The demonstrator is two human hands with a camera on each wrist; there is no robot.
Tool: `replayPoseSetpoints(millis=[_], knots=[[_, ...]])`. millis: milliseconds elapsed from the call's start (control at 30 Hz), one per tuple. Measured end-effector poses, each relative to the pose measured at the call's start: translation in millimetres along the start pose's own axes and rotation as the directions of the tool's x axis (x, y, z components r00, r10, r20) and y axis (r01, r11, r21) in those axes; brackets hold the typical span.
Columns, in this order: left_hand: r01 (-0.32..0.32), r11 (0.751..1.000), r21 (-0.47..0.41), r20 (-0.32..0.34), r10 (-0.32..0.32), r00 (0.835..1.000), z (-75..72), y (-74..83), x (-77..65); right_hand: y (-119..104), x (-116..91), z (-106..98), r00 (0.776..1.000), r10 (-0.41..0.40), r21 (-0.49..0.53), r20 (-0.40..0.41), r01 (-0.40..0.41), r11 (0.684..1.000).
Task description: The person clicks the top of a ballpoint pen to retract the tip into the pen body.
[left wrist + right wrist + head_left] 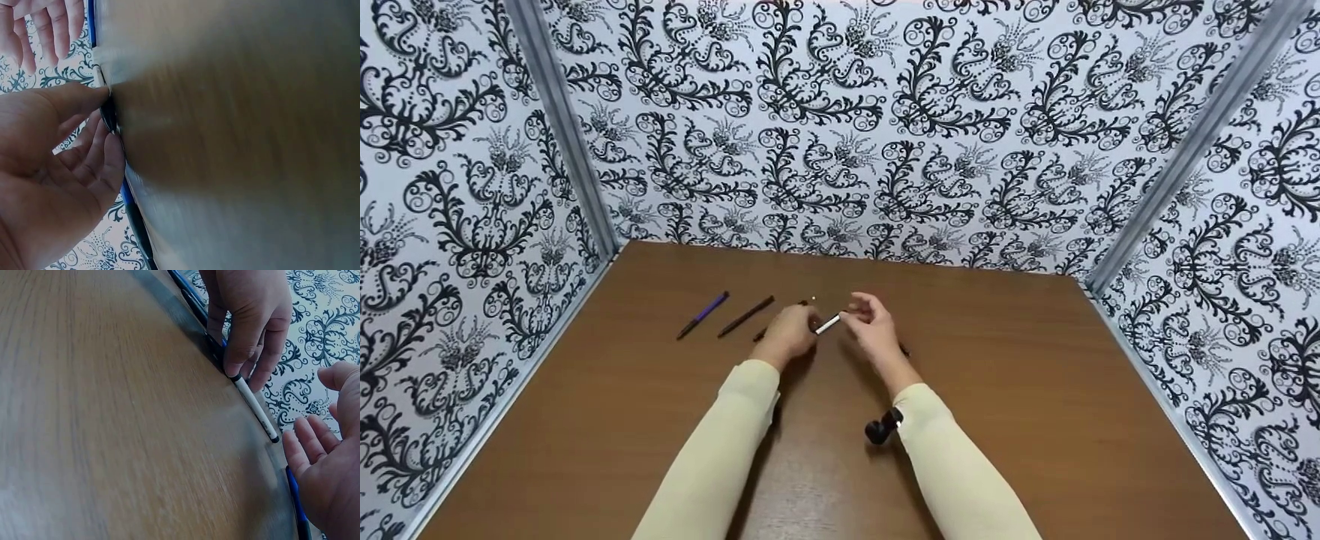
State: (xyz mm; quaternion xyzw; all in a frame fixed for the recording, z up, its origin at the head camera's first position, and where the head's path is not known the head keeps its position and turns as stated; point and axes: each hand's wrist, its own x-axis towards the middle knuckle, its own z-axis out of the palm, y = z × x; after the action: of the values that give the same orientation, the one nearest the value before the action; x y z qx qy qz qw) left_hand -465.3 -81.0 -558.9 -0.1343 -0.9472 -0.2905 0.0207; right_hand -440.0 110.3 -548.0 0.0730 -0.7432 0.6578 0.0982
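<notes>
My left hand (791,330) pinches a white marker-like pen (828,324) by its black end, between thumb and fingertips; the white barrel (256,408) slants low over the tabletop. Beside the pen's far end is my right hand (874,334), its fingers (308,439) loosely extended and apart from the pen in the right wrist view. Under and behind the left hand, a dark pen (760,335) is mostly hidden. A blue pen (297,500) lies by the right hand; in the head view only its dark tip (905,349) shows past the wrist.
Left of the hands, a blue-purple pen (703,315) and a black pen (746,316) lie slanted on the brown wooden table (1005,390). Patterned panels (840,135) enclose the table's back and sides. A small black device (883,427) is attached at the right sleeve.
</notes>
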Motion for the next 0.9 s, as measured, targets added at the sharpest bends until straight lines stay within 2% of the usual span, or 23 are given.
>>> replayPoseSetpoints(millis=[67, 133, 233, 600, 900], knots=[[0.005, 1.0, 0.007, -0.013, -0.005, 1.0, -1.4, 3.5, -3.5, 0.3, 0.2, 0.2, 1.0, 0.004, -0.001, 0.002, -0.004, 1.0], [0.054, 0.998, 0.01, 0.007, -0.054, 0.999, -14.5, 22.3, -15.6, 0.3, 0.3, 0.2, 1.0, 0.009, 0.005, 0.005, -0.009, 1.0], [0.055, 0.998, 0.02, -0.005, -0.055, 0.998, -17.5, 28.6, -21.6, 0.7, 0.1, 0.3, 1.0, 0.013, 0.026, 0.012, -0.014, 1.0], [0.061, 0.998, 0.016, -0.032, -0.061, 0.998, -18.8, 30.4, -25.1, 0.4, -1.5, 1.7, 1.0, 0.015, 0.058, 0.015, -0.016, 0.998], [0.062, 0.997, -0.049, -0.085, -0.066, 0.994, -21.7, 32.2, -24.1, 1.3, 0.5, 1.5, 1.0, 0.011, 0.046, -0.009, -0.011, 0.999]])
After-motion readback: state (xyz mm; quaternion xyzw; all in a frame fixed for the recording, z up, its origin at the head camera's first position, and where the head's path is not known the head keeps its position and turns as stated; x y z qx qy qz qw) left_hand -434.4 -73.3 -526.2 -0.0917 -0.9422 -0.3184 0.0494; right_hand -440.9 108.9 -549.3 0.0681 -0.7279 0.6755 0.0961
